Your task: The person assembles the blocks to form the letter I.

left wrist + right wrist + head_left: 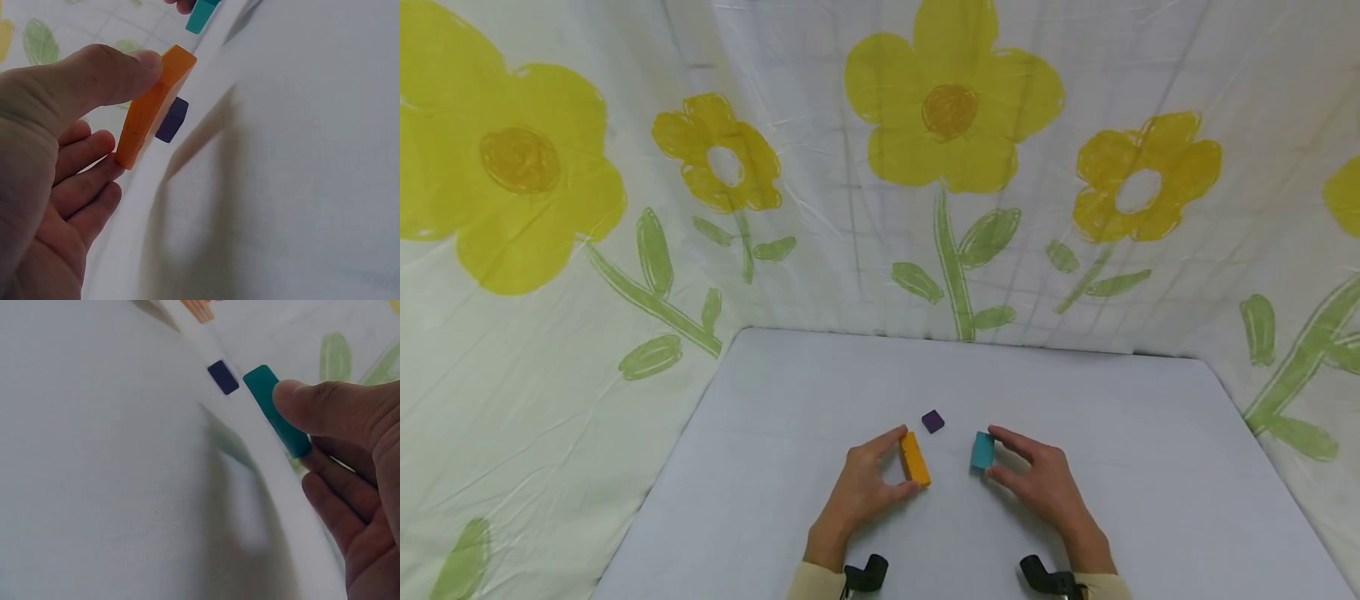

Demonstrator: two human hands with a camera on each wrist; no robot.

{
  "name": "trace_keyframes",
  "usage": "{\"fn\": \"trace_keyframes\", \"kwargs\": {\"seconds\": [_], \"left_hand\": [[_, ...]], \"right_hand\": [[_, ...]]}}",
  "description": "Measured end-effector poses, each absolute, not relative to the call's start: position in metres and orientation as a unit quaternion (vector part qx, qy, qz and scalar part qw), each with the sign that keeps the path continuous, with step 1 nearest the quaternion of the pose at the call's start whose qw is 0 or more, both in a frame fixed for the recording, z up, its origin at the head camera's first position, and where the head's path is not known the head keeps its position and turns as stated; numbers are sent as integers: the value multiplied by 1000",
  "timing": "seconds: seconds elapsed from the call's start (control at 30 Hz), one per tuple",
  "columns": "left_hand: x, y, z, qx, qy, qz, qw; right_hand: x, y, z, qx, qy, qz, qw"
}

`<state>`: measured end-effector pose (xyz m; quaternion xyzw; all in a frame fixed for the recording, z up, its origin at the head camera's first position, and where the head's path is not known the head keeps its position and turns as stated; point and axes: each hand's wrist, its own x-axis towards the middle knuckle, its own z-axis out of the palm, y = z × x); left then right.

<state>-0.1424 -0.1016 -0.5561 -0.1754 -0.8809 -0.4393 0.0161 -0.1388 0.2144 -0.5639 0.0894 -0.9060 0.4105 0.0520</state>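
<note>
An orange block [914,459], long and narrow, is pinched end to end between the thumb and fingers of my left hand [867,485]. In the left wrist view the orange block [150,112] is tilted, with its shadow falling apart from it on the white surface. My right hand [1043,479] pinches a teal block [982,452] the same way. The right wrist view shows the teal block [272,409] raised, thumb on one side and fingertips at the far end. A small dark purple block [933,422] lies on the table between and beyond both hands.
The white-covered table [760,417] spreads out around the hands. Behind it and along both sides hangs a white cloth [820,275] printed with yellow flowers, meeting the table's back edge. A black strap device [867,573] sits on the left wrist, another [1047,577] on the right.
</note>
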Motion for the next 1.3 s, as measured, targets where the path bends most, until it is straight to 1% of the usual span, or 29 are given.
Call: {"fn": "trace_keyframes", "kwargs": {"seconds": [0.4, 0.6, 0.83, 1.3], "left_hand": [[-145, -93, -552, -185, -882, -432, -32], [-147, -91, -553, -201, -886, -418, -27], [-148, -88, -550, -211, -888, -406, -38], [-149, -83, -543, -216, -894, -391, -41]], "right_hand": [[-119, 215, -557, 83, -910, 404, 48], [-114, 213, -556, 88, -905, 414, 44], [-109, 209, -554, 84, -898, 431, 34], [-103, 201, -554, 112, -895, 430, 21]]}}
